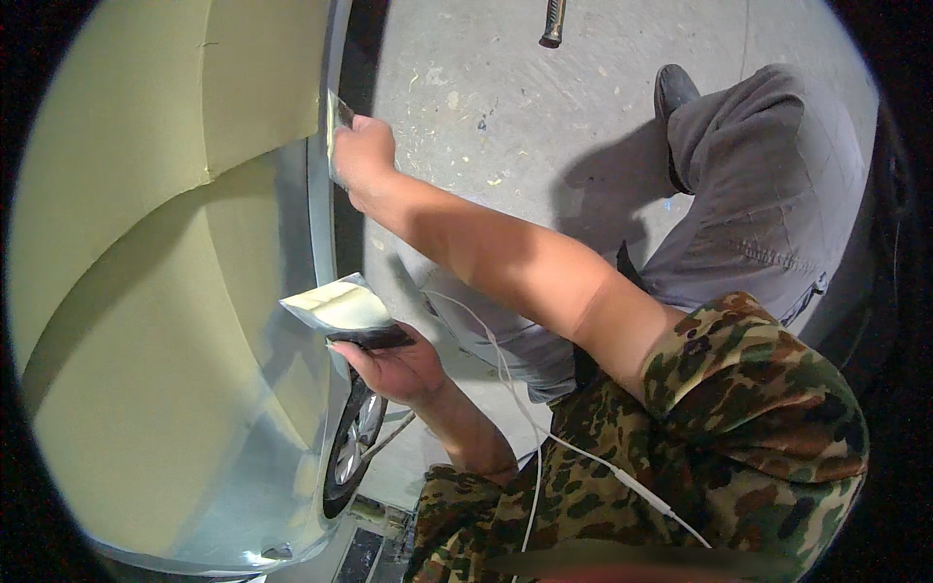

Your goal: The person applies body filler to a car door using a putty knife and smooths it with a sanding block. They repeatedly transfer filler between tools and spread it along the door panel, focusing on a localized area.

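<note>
My left hand (406, 369) is closed around the dark handle of a broad putty knife (374, 336), holding it level near the edge of a car body panel (301, 233). A smooth heap of cream-yellow filler (345, 305) covers its blade. Farther out, my right hand (363, 155) grips a second putty knife (334, 121) by its dark end. That blade, with cream filler on it, stands up on edge against the panel's right side; its exact contact is hard to see. Cream-yellow filler (126, 360) coats much of the panel, with grey showing along the edge.
A car wheel (358, 442) lies below the panel edge, near my left forearm. On the speckled grey concrete floor (466, 97) rests a tool with a dark-ended handle (552, 27). My bent leg is at right. A white cable (505, 379) hangs across my front.
</note>
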`<state>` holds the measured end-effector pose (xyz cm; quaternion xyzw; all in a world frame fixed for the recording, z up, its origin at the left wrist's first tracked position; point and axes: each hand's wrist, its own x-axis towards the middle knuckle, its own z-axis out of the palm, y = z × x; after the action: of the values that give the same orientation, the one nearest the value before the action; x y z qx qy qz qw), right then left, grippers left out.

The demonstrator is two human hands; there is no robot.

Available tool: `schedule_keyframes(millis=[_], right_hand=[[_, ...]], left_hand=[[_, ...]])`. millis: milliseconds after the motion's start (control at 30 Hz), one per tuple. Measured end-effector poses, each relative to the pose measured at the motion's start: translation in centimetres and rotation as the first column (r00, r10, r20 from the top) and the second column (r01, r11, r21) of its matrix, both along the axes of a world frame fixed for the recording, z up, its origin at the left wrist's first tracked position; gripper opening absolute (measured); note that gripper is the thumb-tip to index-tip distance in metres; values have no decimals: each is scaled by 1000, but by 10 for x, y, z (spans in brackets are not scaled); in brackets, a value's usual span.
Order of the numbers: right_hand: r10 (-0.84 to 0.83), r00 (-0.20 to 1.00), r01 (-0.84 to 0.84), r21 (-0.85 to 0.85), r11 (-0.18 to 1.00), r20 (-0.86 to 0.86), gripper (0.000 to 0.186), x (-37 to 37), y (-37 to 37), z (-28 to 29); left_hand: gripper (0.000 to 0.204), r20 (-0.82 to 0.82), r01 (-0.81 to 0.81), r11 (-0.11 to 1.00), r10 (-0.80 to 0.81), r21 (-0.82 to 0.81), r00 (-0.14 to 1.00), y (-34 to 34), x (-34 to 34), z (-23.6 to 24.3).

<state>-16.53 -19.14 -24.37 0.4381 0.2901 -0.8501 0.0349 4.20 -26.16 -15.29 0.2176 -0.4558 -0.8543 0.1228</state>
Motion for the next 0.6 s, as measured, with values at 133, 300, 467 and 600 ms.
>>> schedule_keyframes(millis=[133, 300, 467, 600], right_hand=[[61, 998, -61, 15, 998, -6, 20, -7, -15, -5], [-59, 998, 63, 229, 971, -24, 30, -37, -43, -11], [69, 978, -55, 75, 996, -195, 41, 3, -17, 36], [63, 990, -67, -27, 997, -128, 24, 27, 10, 19]], left_hand=[[51, 0, 12, 999, -12, -51, 1000, -7, 3, 1], [52, 25, -11, 997, 13, -76, 1000, 2, -4, 6], [51, 58, -68, 987, 77, -142, 995, 2, 3, 6], [50, 19, 4, 994, -2, -107, 1000, -2, 1, 1]])
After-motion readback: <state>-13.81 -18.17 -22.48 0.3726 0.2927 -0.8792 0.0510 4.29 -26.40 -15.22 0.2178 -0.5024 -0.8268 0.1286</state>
